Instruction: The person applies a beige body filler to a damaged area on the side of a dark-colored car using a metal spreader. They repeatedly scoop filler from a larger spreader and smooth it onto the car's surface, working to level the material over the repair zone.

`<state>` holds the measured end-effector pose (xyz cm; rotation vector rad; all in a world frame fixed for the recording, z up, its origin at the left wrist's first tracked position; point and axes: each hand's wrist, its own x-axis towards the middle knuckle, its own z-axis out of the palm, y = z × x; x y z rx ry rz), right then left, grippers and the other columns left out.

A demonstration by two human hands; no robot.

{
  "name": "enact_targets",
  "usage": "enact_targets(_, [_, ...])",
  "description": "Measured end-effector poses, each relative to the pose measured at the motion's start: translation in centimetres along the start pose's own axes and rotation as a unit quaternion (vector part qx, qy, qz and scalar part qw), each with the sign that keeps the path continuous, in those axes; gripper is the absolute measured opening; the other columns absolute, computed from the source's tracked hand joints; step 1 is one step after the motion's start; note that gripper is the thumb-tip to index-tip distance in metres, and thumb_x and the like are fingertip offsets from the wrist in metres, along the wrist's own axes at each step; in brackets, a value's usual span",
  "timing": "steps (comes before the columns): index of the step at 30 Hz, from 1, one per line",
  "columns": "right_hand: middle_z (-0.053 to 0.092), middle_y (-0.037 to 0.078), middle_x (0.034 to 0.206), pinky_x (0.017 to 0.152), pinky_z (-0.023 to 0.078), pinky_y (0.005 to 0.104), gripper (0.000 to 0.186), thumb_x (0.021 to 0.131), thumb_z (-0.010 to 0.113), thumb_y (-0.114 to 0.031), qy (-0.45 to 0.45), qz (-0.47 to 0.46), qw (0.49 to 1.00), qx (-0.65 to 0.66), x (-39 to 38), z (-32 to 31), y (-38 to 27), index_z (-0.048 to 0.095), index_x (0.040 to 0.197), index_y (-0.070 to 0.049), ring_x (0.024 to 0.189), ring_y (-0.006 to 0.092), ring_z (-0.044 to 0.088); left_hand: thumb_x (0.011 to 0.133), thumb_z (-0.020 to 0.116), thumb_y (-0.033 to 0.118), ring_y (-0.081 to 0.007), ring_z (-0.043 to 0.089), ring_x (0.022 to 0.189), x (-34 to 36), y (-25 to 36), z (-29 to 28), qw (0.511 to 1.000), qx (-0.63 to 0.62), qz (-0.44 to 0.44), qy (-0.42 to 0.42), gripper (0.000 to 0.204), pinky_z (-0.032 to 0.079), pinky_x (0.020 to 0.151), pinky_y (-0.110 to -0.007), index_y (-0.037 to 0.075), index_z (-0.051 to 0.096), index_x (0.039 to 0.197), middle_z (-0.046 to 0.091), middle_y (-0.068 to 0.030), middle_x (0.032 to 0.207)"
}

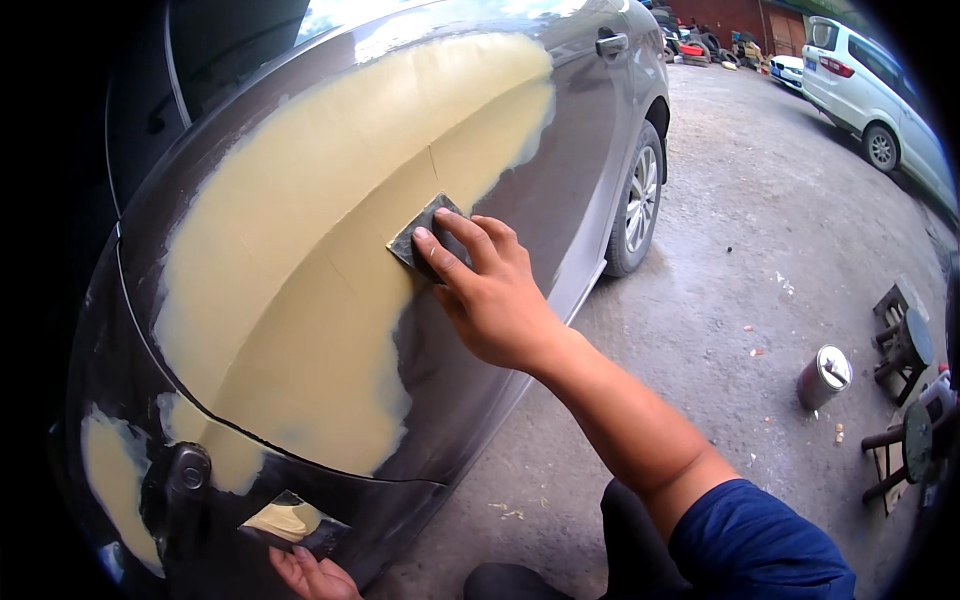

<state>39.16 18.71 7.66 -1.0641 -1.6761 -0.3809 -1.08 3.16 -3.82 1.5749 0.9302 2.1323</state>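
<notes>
My right hand [490, 290] grips a dark, flat spreader [404, 246] with fingertips pressed on its face. The spreader lies against the yellow body filler [310, 230] that covers much of a dark car door [540, 215]. Thin dark lines show in the filler near the tool. Low at the left, my left hand [312, 577] holds a small dark plate [328, 538] from below, its fingers partly hidden. A mound of yellow filler [285, 520] sits on this plate. Beside it is the door handle [188, 475] on the neighbouring panel, with more filler patches around.
The car's rear wheel [637, 200] stands on concrete ground [700, 300]. To the right are an open metal can [825, 377] and small stools [908, 340]. A white van [870, 80] is parked farther off. My knees are at the bottom.
</notes>
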Motion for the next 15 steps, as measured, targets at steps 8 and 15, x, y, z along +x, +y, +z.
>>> enact_targets(8, [0.041,0.014,0.149,0.102,0.038,0.0569,0.054,0.091,0.063,-0.015,-0.062,0.01,0.998,-0.03,-4.2,0.0,0.8,0.05,0.143,-0.018,0.13,0.0463,0.039,0.103,0.046,0.009,-0.0299,0.047,0.134,-0.4,1.4,2.7,0.998,-0.048,-0.047,0.01,0.043,0.032,0.115,-0.041,-0.006,0.04,0.143,0.047,-0.0221,0.145])
enact_targets(15, [0.042,0.016,0.149,0.11,0.037,0.048,0.061,0.089,0.069,-0.016,-0.103,-0.033,0.955,0.277,-7.3,-5.7,-3.1,0.049,0.147,-0.014,0.132,0.0405,0.04,0.101,0.047,0.011,-0.0288,0.043,0.136,-4.3,6.0,15.4,0.965,-0.204,-0.165,0.004,0.048,0.03,0.117,-0.043,-0.003,0.039,0.146,0.046,-0.016,0.147])
